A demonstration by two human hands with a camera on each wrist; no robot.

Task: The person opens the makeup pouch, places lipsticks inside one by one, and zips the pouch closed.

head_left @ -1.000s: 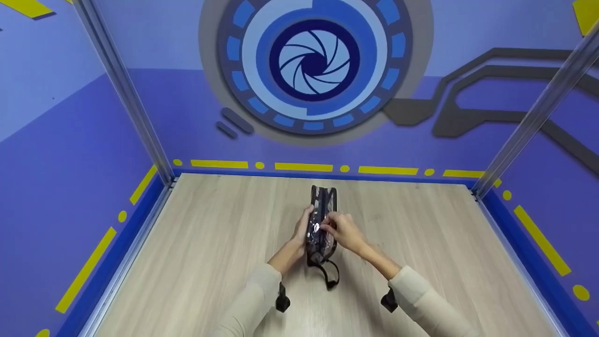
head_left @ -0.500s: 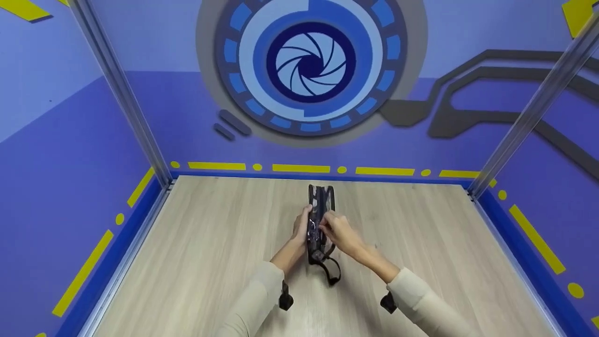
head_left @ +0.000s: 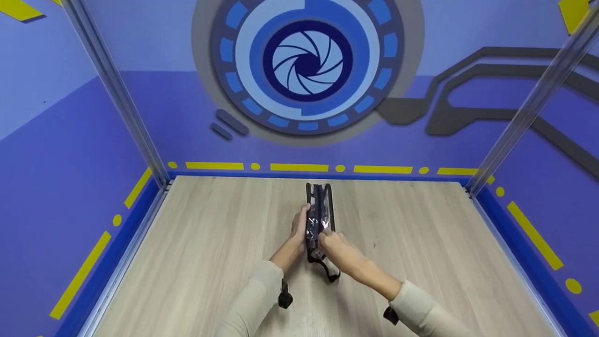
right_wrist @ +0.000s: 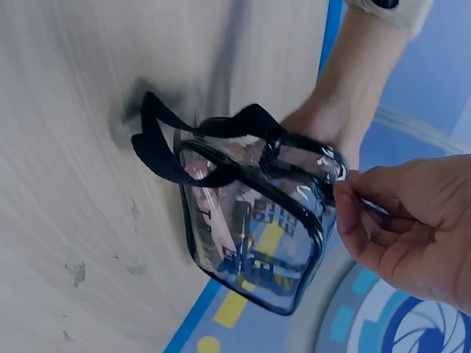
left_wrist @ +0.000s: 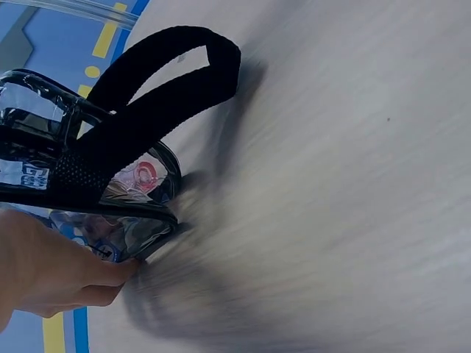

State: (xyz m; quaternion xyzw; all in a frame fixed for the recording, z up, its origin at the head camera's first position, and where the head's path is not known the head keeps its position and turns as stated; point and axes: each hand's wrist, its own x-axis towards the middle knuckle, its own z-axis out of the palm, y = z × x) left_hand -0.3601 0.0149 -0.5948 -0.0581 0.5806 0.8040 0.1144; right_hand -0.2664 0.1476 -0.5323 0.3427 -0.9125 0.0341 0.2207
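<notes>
A clear plastic zip pouch (head_left: pixel 312 224) with black trim stands upright on the table, its zippered top facing up. Through its wall in the right wrist view, a pink item (right_wrist: pixel 213 213) and other contents show. A black strap handle (left_wrist: pixel 165 95) loops off the near end. My left hand (head_left: pixel 297 229) holds the pouch along its left side, with the fingers low near the tabletop in the left wrist view (left_wrist: pixel 59 272). At the near part of the top, my right hand (head_left: pixel 339 248) pinches the zipper pull, which its fingers hide.
The pale wood tabletop (head_left: pixel 224 224) spreads around the pouch. Blue panels with yellow marks (head_left: pixel 299 167) wall it in at the back and sides, with metal posts at the back corners. A black wrist camera (head_left: pixel 285 299) hangs under the left sleeve.
My right hand has slid along the top of the pouch toward me, from about its middle to near the strap end. My left hand keeps its place on the side.
</notes>
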